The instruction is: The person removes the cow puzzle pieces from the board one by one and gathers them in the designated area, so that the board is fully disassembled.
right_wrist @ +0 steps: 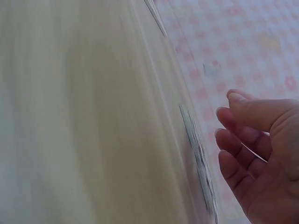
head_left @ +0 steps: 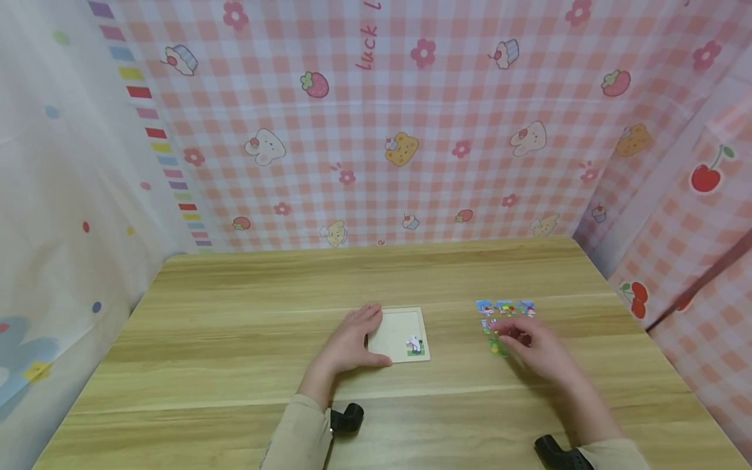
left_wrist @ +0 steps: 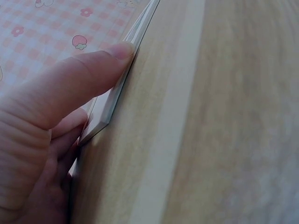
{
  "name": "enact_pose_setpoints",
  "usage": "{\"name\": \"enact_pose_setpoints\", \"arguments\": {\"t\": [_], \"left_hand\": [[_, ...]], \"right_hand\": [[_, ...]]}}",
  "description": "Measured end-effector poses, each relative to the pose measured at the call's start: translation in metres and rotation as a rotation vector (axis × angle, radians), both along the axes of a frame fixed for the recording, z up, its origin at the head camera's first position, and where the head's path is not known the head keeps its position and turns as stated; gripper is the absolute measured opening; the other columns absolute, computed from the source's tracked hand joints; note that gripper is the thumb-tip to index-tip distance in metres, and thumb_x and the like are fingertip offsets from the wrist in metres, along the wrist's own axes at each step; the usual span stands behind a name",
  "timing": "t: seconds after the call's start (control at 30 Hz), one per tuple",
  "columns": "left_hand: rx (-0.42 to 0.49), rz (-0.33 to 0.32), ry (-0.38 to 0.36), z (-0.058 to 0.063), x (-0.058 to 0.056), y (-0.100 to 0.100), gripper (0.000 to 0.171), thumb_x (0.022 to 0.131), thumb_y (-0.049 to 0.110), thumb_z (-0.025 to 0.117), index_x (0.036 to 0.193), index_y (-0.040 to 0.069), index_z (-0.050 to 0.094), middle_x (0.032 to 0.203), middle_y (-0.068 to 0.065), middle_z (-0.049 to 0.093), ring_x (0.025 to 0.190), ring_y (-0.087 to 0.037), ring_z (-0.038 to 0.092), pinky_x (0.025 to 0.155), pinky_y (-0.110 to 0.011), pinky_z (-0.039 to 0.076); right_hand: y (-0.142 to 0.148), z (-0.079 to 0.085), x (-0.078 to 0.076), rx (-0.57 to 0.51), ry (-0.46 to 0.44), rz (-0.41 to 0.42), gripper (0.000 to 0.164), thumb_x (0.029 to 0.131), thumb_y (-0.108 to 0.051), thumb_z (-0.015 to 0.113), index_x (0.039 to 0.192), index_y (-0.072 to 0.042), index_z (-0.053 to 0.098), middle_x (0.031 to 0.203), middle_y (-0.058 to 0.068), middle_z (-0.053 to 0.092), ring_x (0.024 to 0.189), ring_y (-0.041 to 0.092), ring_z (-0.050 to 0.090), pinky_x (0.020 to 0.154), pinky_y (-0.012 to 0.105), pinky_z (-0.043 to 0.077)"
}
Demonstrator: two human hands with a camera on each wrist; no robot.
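Observation:
A shallow, pale puzzle tray [head_left: 395,331] lies on the table, with one picture piece [head_left: 414,345] in its near right corner. My left hand [head_left: 351,337] holds the tray by its left side, thumb along the near edge and fingers toward the far edge. The left wrist view shows the thumb pressed on the tray's rim [left_wrist: 108,109]. To the right, several colourful puzzle pieces [head_left: 506,307] lie grouped in rows. Just over the near part of them is my right hand [head_left: 539,349], hiding some. In the right wrist view its fingers are loosely bent with nothing between them.
The wooden table [head_left: 235,365] reaches back to a pink checked cloth [head_left: 364,124]. A white dotted cloth [head_left: 76,176] hangs on the left and another checked cloth [head_left: 693,241] on the right. Black wrist mounts [head_left: 348,420] sit on both forearms.

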State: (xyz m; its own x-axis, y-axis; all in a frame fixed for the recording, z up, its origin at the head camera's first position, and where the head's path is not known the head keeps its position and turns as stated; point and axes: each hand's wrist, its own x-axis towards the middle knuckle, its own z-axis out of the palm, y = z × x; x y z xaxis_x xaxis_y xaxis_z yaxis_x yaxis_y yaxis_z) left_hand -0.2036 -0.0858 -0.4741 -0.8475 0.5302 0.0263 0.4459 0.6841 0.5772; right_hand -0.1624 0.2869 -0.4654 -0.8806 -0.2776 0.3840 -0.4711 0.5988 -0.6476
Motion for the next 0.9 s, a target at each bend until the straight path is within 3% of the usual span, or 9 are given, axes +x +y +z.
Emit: {"name": "enact_pose_setpoints", "arguments": {"t": [0.1, 0.3, 0.6, 0.9], "left_hand": [[-0.008, -0.001, -0.001, 0.0, 0.0, 0.0, 0.1, 0.075, 0.043, 0.085, 0.15, -0.003, 0.037, 0.16, -0.014, 0.028, 0.149, -0.029, 0.017, 0.121, -0.043, 0.009], [0.0, 0.0, -0.003, 0.003, 0.001, 0.0, 0.1, 0.075, 0.042, 0.085, 0.149, -0.004, 0.037, 0.16, -0.014, 0.028, 0.149, -0.03, 0.017, 0.121, -0.043, 0.009], [-0.006, -0.013, 0.011, 0.001, 0.0, 0.0, 0.1, 0.075, 0.044, 0.084, 0.149, -0.004, 0.037, 0.159, -0.015, 0.029, 0.148, -0.031, 0.019, 0.121, -0.044, 0.01], [0.007, -0.014, 0.014, -0.001, -0.001, -0.001, 0.099, 0.075, 0.043, 0.084, 0.149, -0.004, 0.037, 0.159, -0.015, 0.029, 0.148, -0.032, 0.019, 0.121, -0.045, 0.01]], "right_hand": [[-0.018, -0.001, -0.004, -0.015, -0.021, 0.075, 0.019, 0.087, 0.006, 0.07, 0.105, -0.001, 0.071, 0.097, 0.007, 0.07, 0.082, 0.006, 0.059, 0.067, 0.023, 0.051], [-0.05, -0.001, -0.011, -0.003, -0.125, 0.141, 0.023, 0.089, -0.002, 0.071, 0.112, -0.002, 0.07, 0.103, 0.005, 0.07, 0.091, 0.016, 0.063, 0.077, 0.029, 0.054], [-0.081, -0.005, -0.021, 0.059, -0.125, 0.247, 0.028, 0.087, -0.007, 0.075, 0.115, -0.003, 0.07, 0.105, 0.006, 0.07, 0.092, 0.02, 0.063, 0.079, 0.033, 0.053], [-0.099, -0.004, -0.025, 0.101, -0.161, 0.263, 0.032, 0.085, -0.013, 0.078, 0.116, -0.01, 0.071, 0.1, -0.002, 0.066, 0.087, 0.014, 0.06, 0.075, 0.028, 0.052]]}}
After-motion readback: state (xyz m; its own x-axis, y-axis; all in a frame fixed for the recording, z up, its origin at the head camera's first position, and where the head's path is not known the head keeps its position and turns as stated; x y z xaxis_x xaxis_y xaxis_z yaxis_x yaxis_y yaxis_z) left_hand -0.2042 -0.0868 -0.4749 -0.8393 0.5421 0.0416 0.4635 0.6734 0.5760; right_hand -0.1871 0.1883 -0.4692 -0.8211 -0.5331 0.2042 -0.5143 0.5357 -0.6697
